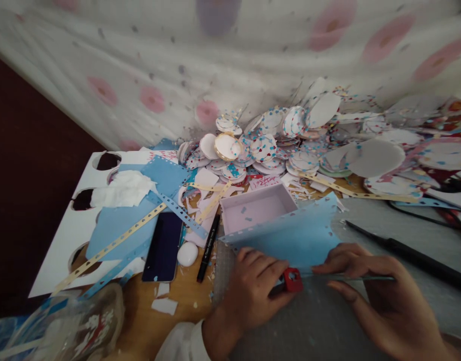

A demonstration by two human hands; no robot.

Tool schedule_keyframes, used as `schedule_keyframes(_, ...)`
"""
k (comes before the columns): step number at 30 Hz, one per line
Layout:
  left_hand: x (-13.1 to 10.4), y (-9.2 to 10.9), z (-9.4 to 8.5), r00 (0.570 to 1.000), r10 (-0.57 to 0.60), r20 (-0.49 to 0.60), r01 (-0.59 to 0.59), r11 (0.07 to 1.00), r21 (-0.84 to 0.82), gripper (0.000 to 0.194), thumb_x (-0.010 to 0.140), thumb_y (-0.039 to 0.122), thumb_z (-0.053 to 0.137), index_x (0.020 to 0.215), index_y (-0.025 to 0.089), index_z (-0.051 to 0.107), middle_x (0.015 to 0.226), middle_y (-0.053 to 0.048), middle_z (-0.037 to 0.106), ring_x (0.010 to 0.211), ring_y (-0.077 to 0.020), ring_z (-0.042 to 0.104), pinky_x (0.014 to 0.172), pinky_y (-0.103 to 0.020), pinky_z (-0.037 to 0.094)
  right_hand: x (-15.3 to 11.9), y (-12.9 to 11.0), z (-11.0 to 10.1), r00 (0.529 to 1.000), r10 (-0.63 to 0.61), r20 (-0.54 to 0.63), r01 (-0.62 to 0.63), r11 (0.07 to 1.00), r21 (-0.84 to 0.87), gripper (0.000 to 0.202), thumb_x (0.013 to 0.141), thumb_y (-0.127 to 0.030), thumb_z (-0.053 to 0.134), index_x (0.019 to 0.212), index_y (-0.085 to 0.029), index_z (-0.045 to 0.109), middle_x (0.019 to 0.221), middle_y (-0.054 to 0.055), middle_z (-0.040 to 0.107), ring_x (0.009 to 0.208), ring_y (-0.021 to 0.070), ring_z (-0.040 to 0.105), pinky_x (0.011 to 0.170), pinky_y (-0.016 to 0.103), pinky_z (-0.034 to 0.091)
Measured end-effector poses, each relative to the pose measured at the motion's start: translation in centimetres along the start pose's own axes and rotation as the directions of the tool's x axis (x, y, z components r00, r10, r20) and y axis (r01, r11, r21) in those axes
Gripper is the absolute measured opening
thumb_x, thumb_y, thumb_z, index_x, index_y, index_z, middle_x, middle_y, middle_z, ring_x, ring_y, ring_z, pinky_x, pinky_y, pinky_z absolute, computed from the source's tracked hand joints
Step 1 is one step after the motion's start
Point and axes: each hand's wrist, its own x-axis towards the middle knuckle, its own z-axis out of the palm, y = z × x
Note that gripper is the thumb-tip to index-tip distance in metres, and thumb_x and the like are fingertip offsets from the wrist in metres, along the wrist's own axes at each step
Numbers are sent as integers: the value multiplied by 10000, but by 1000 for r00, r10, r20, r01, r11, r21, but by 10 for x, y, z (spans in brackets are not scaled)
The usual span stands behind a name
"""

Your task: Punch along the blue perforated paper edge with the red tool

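My left hand (249,293) is closed around a small red tool (292,280), probably a cutter or punch, pressed at the near edge of a light blue perforated paper sheet (290,235). My right hand (380,296) lies to the right with fingers spread, holding down a thin clear strip or ruler (365,276) on the sheet's near edge. The sheet bends up over the front of a shallow pink box (253,205).
A black phone (163,246), a white oval eraser-like piece (187,253) and a black marker (208,248) lie at left. A heap of confetti-printed paper discs (283,145) fills the back. White card with round cut-outs (83,220) lies left; a long black tool (407,254) right.
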Motion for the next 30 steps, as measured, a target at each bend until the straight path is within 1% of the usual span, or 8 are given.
schedule_keyframes(3,-1,0,1,1000,-24,-2,24,1000,7,239,935,385,681,1055,178,683,864,-45,761,785,-201,678,791,-370,460,-2,-3,1,1000,2,-24,-2,1000,31,291,795,-157,702,943,-368,567,762,-32,761,758,224,703,696,347,592)
schedule_keyframes(10,0,6,2,996,-16,-85,23,996,90,247,935,398,687,1031,172,674,838,-24,768,747,-185,685,758,-371,437,-4,-9,8,997,45,-61,-43,998,46,285,813,-158,712,960,-364,581,794,-22,771,746,230,711,693,363,576)
schedule_keyframes(15,0,16,4,986,-76,-150,104,977,187,299,992,452,588,954,168,674,764,-19,751,690,-184,664,714,-372,404,-6,-14,15,988,11,-154,-14,1000,-16,302,789,-138,717,940,-363,583,779,-32,780,745,235,696,706,384,547)
schedule_keyframes(18,-1,19,4,985,-93,-144,124,967,224,343,1016,465,534,931,163,674,725,-18,732,680,-189,651,700,-376,386,-8,-14,15,992,-45,-120,29,991,-129,214,793,-174,708,853,-359,620,741,-24,780,710,246,681,689,408,519)
schedule_keyframes(21,-2,20,4,987,-91,-133,121,965,233,343,1025,456,520,936,162,672,727,-17,732,673,-185,643,716,-382,377,-9,-14,15,996,-51,-67,37,980,-197,160,807,-206,703,781,-353,646,740,-11,781,696,252,678,686,418,505)
schedule_keyframes(24,-3,20,4,988,-70,-134,102,963,248,322,1031,429,516,965,154,669,754,-20,743,679,-185,640,738,-385,372,-8,-16,18,991,-38,-126,24,994,-108,238,775,-156,718,852,-363,631,750,-28,780,721,248,693,710,405,529)
schedule_keyframes(26,-3,20,4,988,-60,-144,94,964,248,311,1031,419,518,976,152,668,767,-18,746,689,-186,639,745,-386,370,-7,-17,20,984,7,-178,-10,1000,-14,303,763,-135,727,914,-370,610,768,-37,777,743,236,707,723,380,559)
schedule_keyframes(30,-3,19,3,989,-60,-137,93,965,246,265,1010,406,567,981,163,670,776,-10,749,699,-181,637,755,-385,367,-2,-14,19,970,176,-166,-166,983,76,198,801,-244,754,899,-341,612,780,-12,766,744,215,735,688,310,610)
